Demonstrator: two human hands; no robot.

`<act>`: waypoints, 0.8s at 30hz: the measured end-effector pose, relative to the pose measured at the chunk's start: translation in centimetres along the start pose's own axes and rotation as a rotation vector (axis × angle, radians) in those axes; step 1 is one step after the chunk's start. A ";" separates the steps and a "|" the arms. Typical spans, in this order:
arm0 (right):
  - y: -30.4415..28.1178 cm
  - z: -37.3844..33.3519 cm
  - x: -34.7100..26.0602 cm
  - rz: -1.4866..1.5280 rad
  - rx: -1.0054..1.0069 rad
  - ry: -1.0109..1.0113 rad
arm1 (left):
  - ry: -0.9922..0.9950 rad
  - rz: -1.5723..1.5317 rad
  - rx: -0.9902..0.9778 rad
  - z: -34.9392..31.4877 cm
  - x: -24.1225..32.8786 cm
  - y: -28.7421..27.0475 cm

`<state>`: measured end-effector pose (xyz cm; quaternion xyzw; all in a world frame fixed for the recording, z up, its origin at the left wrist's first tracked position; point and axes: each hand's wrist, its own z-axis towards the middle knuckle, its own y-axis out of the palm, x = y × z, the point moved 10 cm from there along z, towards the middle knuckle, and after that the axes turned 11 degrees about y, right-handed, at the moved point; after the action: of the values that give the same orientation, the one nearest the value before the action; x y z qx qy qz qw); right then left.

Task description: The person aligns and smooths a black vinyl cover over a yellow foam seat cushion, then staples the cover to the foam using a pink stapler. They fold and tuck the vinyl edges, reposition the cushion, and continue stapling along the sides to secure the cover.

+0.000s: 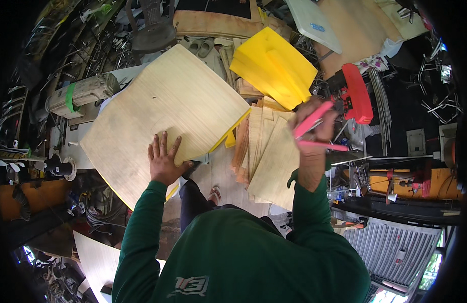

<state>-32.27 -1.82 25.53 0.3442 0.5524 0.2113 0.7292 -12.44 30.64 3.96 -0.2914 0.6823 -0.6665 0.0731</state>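
A large pale wooden board with rounded corners lies tilted in front of me, with yellow material showing along its right and lower edges. My left hand rests flat on its near part, fingers spread. My right hand is raised to the right of the board, closed around a pink two-armed hand tool whose arms stand apart. The hand and tool are slightly blurred, and the tool's exact kind is unclear. Below the raised hand are several stacked thin wooden sheets.
Beyond the sheets lies a folded yellow piece. A red machine stands to the right, near a bundle of metal rods. At the left are a grey cylindrical machine with a green band and tangled cables. A dark chair stands at the back.
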 end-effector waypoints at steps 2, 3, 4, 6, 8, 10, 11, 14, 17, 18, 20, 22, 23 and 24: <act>-3.8 -2.2 9.1 -0.088 0.293 0.464 | 0.000 -0.009 0.002 0.0 0.2 -0.2; -6.3 -4.9 14.2 -0.301 0.492 0.812 | -0.011 0.001 -0.001 -0.1 0.2 -0.2; -7.5 -7.4 18.3 -0.500 0.533 1.099 | -0.010 -0.017 0.009 -0.1 0.2 -0.2; -6.9 -7.5 22.6 -1.110 0.285 1.037 | 0.003 0.002 0.012 0.1 0.2 0.0; -5.0 -5.9 23.2 -1.137 0.120 0.671 | 0.017 0.003 0.020 0.0 0.1 0.2; -4.0 -5.6 24.4 -0.920 0.050 0.532 | 0.028 0.005 0.058 -0.1 -0.2 0.2; -4.4 -5.9 25.8 -0.806 0.068 0.613 | 0.035 0.004 0.073 -0.2 -0.3 0.3; -5.2 -6.7 30.0 -0.684 0.158 0.809 | 0.021 0.007 0.059 -0.3 -0.8 0.7; -5.4 -7.2 32.0 -1.203 0.214 0.816 | 0.035 -0.002 0.076 -0.4 -0.8 0.9; -4.1 -6.8 32.2 -1.263 0.174 0.685 | 0.036 -0.007 0.082 -0.5 -0.9 0.9; -2.3 -6.7 32.6 -1.370 0.183 0.541 | 0.036 0.005 0.082 -0.5 -1.0 1.1; -1.9 -6.8 33.4 -1.470 0.242 0.580 | 0.049 -0.012 0.092 -0.5 -1.1 1.2; -1.8 -6.8 33.5 -1.519 0.275 0.603 | 0.050 -0.029 0.093 -0.5 -1.2 1.4; -1.4 -6.4 33.6 -1.546 0.268 0.597 | 0.051 -0.017 0.102 -0.5 -1.3 1.5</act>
<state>-28.36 22.12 1.32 -0.1180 0.8230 -0.3332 0.4446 -12.07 31.68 2.25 -0.2760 0.6468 -0.7080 0.0648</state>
